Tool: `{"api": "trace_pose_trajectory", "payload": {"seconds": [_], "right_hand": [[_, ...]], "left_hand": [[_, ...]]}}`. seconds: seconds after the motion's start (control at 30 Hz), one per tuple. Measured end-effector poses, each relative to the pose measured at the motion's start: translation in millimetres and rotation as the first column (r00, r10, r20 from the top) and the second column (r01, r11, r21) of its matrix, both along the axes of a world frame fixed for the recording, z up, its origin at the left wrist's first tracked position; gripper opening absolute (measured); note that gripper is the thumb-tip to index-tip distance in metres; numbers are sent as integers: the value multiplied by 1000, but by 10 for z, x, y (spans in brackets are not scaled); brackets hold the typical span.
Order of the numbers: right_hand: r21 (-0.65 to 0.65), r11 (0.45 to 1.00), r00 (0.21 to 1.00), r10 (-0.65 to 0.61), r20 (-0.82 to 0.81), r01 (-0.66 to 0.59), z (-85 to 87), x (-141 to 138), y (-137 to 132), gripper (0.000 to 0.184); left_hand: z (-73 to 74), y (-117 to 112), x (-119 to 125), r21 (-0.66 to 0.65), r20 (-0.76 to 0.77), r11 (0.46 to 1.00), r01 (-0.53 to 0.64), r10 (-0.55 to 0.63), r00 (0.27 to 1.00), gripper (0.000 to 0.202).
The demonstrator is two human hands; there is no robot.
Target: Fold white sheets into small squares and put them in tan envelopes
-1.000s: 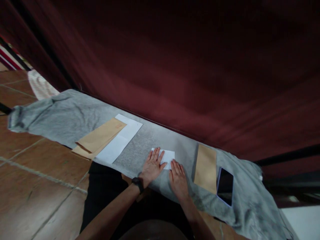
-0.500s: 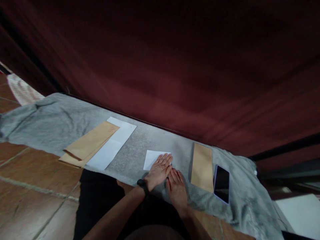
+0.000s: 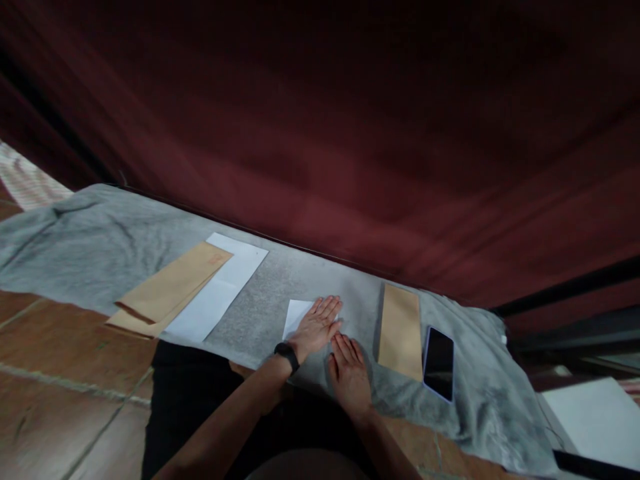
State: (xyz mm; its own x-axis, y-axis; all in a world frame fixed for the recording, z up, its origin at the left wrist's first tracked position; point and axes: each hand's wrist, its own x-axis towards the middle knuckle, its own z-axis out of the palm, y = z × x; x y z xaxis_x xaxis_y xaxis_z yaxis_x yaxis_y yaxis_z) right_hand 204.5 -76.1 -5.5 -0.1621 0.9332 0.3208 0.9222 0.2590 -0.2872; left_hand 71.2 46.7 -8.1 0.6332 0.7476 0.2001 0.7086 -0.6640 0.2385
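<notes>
A small white folded-looking paper (image 3: 296, 317) lies on the grey cloth (image 3: 273, 293) in front of me. Flat across its right part rests my left hand (image 3: 317, 325), fingers stretched out, with a dark band on the wrist; it hides much of the sheet. My right hand (image 3: 351, 373) lies palm down just below and to the right, fingers extended, its tips close to the left hand's thumb and the paper's lower right corner. Whether the right fingertips touch the paper cannot be made out.
To the left, brown envelopes (image 3: 173, 280) overlap a larger white sheet (image 3: 225, 293). On the right lie a brown envelope (image 3: 400, 333) and a phone (image 3: 439, 363). A dark red curtain (image 3: 330, 167) hangs behind the cloth-covered surface. Tiled floor (image 3: 65, 387) shows at lower left.
My left hand has slid slightly up across the paper, covering more of its right edge. My right hand stays beside it. The whole view has shifted a little.
</notes>
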Motion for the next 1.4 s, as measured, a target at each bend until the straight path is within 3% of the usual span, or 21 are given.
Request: {"api": "trace_pose_trajectory", "payload": {"seconds": [0.27,0.63,0.93,1.13,1.4], "right_hand": [[-14,1000,1000,4,9,-4,37,-8,-1,43],[-20,1000,1000,17,-18,-17,49,4,-10,42],[-1,1000,1000,17,-11,-17,45,-9,2,42],[43,999,1000,6,-10,-5,-9,-16,8,41],[44,999,1000,-4,-13,4,13,-23,5,41]], "left_hand": [[50,-364,-292,-18,-9,995,98,-98,995,50],[136,-554,-547,-40,-3,986,161,-162,987,53],[61,-449,-335,-65,-13,998,12,-13,1000,53],[85,-281,-147,-93,-15,996,-4,3,1000,52],[52,-186,-84,-55,13,996,-66,67,998,49]]}}
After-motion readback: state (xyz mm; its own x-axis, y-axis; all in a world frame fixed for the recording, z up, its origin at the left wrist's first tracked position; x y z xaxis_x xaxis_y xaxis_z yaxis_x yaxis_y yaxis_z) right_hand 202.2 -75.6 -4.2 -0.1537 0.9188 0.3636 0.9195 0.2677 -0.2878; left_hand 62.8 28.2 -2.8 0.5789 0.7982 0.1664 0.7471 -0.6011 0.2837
